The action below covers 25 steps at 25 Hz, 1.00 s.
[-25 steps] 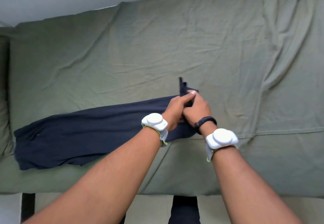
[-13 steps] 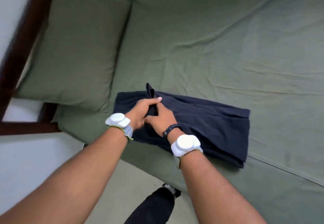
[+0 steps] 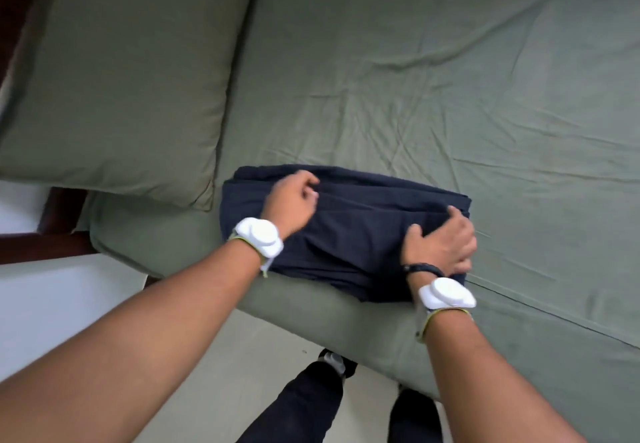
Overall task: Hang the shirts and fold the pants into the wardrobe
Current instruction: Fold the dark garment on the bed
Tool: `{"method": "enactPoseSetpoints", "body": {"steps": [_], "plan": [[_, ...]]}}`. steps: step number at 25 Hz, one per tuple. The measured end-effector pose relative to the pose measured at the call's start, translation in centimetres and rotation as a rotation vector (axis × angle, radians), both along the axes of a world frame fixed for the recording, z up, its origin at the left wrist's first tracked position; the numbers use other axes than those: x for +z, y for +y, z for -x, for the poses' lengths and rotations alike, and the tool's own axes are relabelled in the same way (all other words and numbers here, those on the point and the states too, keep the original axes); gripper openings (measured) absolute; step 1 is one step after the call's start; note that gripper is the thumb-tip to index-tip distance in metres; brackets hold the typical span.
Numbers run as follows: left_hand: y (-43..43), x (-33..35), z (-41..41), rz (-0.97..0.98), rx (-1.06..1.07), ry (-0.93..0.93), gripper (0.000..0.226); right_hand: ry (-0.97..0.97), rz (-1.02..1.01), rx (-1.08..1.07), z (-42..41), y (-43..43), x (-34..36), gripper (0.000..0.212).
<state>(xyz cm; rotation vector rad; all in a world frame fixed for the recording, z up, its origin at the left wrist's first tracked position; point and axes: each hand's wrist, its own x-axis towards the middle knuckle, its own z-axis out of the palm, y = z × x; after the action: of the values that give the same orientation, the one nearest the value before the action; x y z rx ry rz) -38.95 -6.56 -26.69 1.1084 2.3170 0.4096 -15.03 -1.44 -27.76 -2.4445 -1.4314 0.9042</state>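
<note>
Our hands slid apart along the pants (image 3: 363, 234), now folded smaller. Our right hand (image 3: 440, 245) grips one end. Our left hand (image 3: 291, 200) has curled fingers, and we cannot tell if it holds cloth. Soon we can put them away.

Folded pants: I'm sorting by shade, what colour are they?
The pants are plain dark navy, clearest in the head view.
</note>
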Motion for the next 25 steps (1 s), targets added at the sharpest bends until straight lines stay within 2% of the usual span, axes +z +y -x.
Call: {"method": "enactPoseSetpoints", "body": {"steps": [2,4,7,9,11,13,16,19,20,22,25], "plan": [[4.2,-0.9,-7.0,0.058,-0.238,-0.206,0.018,0.071,0.081,-0.112,-4.9,1.2,-1.6,0.062],[7.5,-1.6,-13.0,0.109,-0.445,-0.287,0.024,0.290,0.136,-0.073,-8.1,0.6,-2.5,0.055],[10.7,-2.2,-18.9,0.266,-0.661,-0.233,0.036,0.467,0.233,-0.011,-10.7,-1.9,-2.2,0.043],[12.0,-2.0,-20.1,0.343,-0.725,-0.180,0.023,0.491,0.277,-0.001,-11.4,-3.8,-2.6,0.033],[13.2,-1.5,-20.2,0.381,-0.708,-0.216,0.008,0.531,0.322,-0.056,-12.5,-5.5,-3.0,0.018],[13.9,-1.3,-19.7,0.420,-0.649,-0.284,0.009,0.635,0.405,-0.183,-13.5,-6.8,-3.4,0.016],[13.9,-1.1,-20.6,0.615,-0.580,-0.393,0.018,0.753,0.462,-0.258,-14.6,-7.5,-3.2,0.019],[14.7,-0.8,-21.2,0.734,-0.712,-0.283,0.026,0.764,0.435,-0.288,-14.8,-6.9,-2.6,0.018],[15.3,-0.6,-21.0,0.704,-0.677,-0.298,0.027,0.747,0.439,-0.283,-14.8,-6.7,-2.9,0.018],[16.5,-0.6,-20.4,0.502,-0.510,-0.400,0.037,0.689,0.438,-0.283,-14.9,-6.3,-3.5,0.014],[16.3,-0.2,-19.8,0.276,-0.342,-0.475,0.042,0.367,0.307,-0.236,-14.8,-5.4,-3.2,0.007]]}}
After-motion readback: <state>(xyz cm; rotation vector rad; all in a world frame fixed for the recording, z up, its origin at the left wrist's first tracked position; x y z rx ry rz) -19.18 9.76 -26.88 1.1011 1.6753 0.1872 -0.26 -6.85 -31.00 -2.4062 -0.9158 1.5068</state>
